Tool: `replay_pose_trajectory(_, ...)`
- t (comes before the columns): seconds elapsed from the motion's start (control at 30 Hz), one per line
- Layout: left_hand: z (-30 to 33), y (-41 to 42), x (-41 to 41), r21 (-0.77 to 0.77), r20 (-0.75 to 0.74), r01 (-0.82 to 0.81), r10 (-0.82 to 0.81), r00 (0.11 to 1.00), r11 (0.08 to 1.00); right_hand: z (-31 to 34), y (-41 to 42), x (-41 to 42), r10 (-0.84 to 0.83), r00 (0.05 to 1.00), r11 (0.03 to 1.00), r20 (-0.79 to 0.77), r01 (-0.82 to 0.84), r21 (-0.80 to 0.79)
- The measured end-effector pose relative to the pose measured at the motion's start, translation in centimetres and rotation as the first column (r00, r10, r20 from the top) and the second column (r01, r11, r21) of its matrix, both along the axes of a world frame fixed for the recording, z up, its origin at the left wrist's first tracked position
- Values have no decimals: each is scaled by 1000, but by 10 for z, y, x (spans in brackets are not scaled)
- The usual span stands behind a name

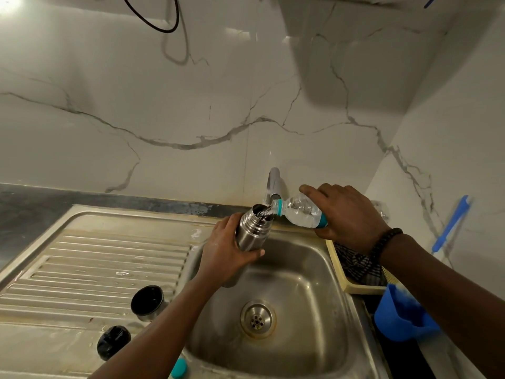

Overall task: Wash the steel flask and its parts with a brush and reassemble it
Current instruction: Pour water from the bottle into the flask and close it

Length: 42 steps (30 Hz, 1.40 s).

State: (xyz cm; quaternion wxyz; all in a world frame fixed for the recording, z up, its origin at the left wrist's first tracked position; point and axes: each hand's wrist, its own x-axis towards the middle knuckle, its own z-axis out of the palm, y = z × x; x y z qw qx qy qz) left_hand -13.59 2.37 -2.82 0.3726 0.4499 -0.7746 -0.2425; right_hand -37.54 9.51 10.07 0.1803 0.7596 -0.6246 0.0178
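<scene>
1. The left hand (226,255) wraps the steel flask (252,228) above the sink (314,269), at its 11 o'clock corner.
2. The right hand (347,214) grips a tilted plastic bottle (299,212); water apparently pours into the flask's open mouth.
3. The cup lid (147,302) and stopper (113,341) sit at 8 o'clock.

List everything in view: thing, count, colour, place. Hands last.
steel flask: 1, silver, held over the sink, mouth open
water bottle: 1, clear with teal neck, tipped into the flask
sink: 1, steel, centre
flask cup: 1, black inside, on the drainboard
stopper: 1, black, drainboard front
bottle cap: 1, teal, sink's front rim
tap: 1, chrome, on the wall
blue container: 1, right of sink
left hand: grips the flask
right hand: holds the bottle
</scene>
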Motion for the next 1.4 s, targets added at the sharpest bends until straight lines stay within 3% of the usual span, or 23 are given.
replay_pose_trajectory(1.4,-2,2,1,34,-25,41,-41,999,999,8,-2,-10,16,994,999,-112,-20,-37)
